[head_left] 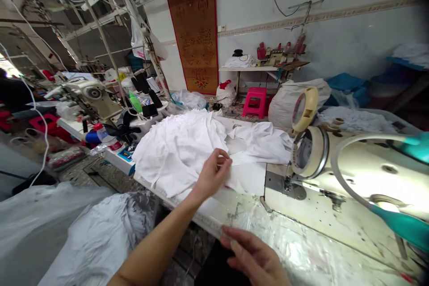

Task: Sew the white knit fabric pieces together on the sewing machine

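My left hand (214, 172) reaches over the front of a heaped pile of white cloth (181, 143). Its thumb and fingers are closed in a pinch at the edge of a white cloth piece (248, 176), which lies flat toward the sewing machine's needle area. My right hand (256, 257) hovers by the front edge of the table, palm inward, with its loosely bent fingers apart and no cloth visible in them. Another crumpled white cloth (264, 143) lies behind the flat piece, reaching to the head of the sewing machine (311, 152).
A grey hose (338, 165) arches over the machine. Bottles and small items crowd the table's left end, near a second sewing machine (94, 94). Light fabric in a plastic sack (100, 237) fills the lower left. Behind stand a pink stool (254, 102) and a white sack (288, 103).
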`<state>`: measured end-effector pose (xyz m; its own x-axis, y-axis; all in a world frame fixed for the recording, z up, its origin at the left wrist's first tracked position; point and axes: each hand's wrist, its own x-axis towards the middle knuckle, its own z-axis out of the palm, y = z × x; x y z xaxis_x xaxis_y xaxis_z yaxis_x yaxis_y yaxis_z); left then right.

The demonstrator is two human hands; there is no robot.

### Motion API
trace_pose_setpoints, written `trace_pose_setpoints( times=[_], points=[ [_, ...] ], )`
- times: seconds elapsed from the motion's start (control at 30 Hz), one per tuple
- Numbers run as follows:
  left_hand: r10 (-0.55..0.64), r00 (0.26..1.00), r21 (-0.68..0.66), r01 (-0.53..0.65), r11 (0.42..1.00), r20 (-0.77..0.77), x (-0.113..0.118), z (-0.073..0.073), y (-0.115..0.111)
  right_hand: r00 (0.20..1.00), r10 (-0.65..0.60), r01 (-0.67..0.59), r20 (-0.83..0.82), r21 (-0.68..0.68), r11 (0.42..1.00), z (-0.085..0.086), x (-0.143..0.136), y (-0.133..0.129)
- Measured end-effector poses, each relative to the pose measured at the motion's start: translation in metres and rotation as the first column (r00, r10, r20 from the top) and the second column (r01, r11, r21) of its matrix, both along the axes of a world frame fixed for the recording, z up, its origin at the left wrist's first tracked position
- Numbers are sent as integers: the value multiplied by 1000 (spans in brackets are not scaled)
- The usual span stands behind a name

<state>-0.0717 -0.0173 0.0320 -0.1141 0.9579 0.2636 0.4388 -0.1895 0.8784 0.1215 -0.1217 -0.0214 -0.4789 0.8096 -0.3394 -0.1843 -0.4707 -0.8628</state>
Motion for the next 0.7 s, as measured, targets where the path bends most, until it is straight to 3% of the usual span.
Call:
trace_pose_setpoints(
  times=[0.03,0.1,0.2,0.33,0.43,0.53,0.6,0.7],
  points=[
    [-59,990,-21,62,998,129,15,-1,-9,995,-67,66,-74,-14,998,-2,-4,4],
    [-175,955,-42,190,981,239,41,-2,-28,961,-207,205,-182,-31,978,-4,-8,10],
    [-316,940,-40,323,945,125,66,3,-48,915,-331,326,-233,-58,943,-3,-2,11],
    [-354,920,22,362,932,-168,70,18,-56,941,-315,307,-127,-77,949,8,29,3],
    [-462,834,-6,483,876,-301,71,23,-56,968,-249,247,-24,-61,967,17,60,-2],
    [-467,780,-62,488,871,-417,78,15,-58,972,-127,98,196,153,983,25,97,-3],
    [-417,742,-118,422,899,-525,85,4,-60,865,-211,0,456,419,908,30,124,-2],
    [-426,691,-236,357,904,-585,95,-13,-66,602,-476,-205,641,701,683,36,159,-4]
  ],
)
